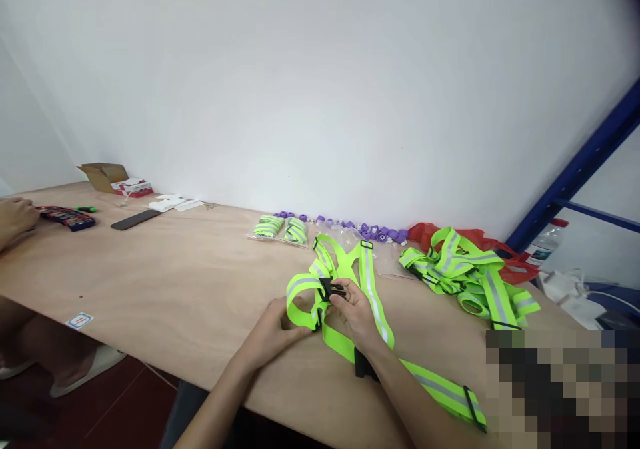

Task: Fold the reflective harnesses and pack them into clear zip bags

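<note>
A neon-green reflective harness [367, 275] with grey stripes and black fittings lies spread on the wooden table in front of me. One of its straps curls into a loop, and my left hand [277, 329] grips that loop at its lower left, thumb near the bottom; some fingers are hidden behind the strap. Between the thumb and fingers of my right hand [354, 309] is a black plastic buckle [327, 289] beside the top of the loop. A loose strap end [450, 392] with a black slider runs under my right forearm toward the lower right.
Two bagged folded straps [269, 226] lie behind the harness, near several purple pieces [383, 234]. A pile of green straps [455, 269] and a red bag [425, 232] are at right. Far left, another person's hand [17, 219] touches a dark red case [67, 217].
</note>
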Action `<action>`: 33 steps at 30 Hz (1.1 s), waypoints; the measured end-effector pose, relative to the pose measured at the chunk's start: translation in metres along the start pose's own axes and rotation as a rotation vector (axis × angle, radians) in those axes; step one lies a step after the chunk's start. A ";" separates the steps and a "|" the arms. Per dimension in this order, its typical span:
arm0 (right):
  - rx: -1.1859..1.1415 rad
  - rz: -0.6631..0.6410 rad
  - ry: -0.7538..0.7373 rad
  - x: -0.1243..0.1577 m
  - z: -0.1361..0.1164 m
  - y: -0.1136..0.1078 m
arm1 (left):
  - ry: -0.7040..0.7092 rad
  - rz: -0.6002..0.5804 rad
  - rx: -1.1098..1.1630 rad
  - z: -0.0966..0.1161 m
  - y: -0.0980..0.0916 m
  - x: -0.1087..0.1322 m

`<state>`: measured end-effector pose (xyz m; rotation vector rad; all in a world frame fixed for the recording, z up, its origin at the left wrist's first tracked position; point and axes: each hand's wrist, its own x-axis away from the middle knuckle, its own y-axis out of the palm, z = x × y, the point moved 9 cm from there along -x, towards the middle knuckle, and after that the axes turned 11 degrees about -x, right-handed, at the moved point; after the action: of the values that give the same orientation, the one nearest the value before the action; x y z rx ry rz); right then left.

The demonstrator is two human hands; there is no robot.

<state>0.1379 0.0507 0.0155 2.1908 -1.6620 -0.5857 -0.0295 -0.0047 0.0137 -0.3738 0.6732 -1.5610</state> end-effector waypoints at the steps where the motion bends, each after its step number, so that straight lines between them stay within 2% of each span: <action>1: -0.020 -0.001 0.008 0.000 0.001 0.000 | 0.020 -0.029 0.083 0.002 0.002 0.000; 4: -0.078 0.005 0.038 0.001 0.005 0.000 | 0.064 -0.068 0.220 0.009 0.002 0.003; 9: -0.155 0.005 0.103 0.004 0.012 0.002 | 0.081 -0.093 0.257 0.017 0.007 0.006; 14: -0.220 0.017 0.150 0.006 0.015 0.001 | 0.133 -0.041 0.202 0.023 0.006 0.005; 20: -0.281 -0.026 0.192 0.008 0.018 0.006 | 0.138 -0.109 0.216 0.020 0.016 0.003; 27: -0.330 -0.042 0.208 0.010 0.017 0.009 | 0.215 -0.075 0.182 0.024 0.021 0.000; 30: -0.337 -0.034 0.207 0.011 0.015 0.011 | 0.196 -0.096 0.153 0.021 0.026 -0.002; 33: -0.327 -0.017 0.197 0.010 0.012 0.010 | 0.186 -0.066 0.180 0.020 0.023 -0.003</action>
<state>0.1262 0.0386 0.0087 1.9579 -1.3437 -0.5790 0.0013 -0.0054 0.0153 -0.1179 0.6614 -1.7189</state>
